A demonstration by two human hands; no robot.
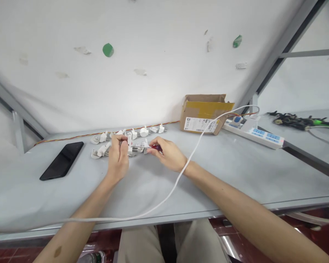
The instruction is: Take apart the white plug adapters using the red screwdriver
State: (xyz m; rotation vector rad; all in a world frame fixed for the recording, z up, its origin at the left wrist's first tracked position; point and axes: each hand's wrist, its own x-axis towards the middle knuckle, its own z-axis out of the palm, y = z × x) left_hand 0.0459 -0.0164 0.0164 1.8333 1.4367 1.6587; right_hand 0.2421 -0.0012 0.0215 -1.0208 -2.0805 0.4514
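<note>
I count roughly a dozen white plugs in a loose row on the desk. Left hand is pinched shut on one plug, right hand is closed on a red-handled screwdriver aimed at it. The label on the box is too small to read.

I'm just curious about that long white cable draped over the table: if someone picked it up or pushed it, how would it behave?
The white cable would probably be floppy: it lies in loose curves across the table and over the right wrist. It looks thin, so likely light. Tugging might drag the power strip, where it seems to end.
</note>
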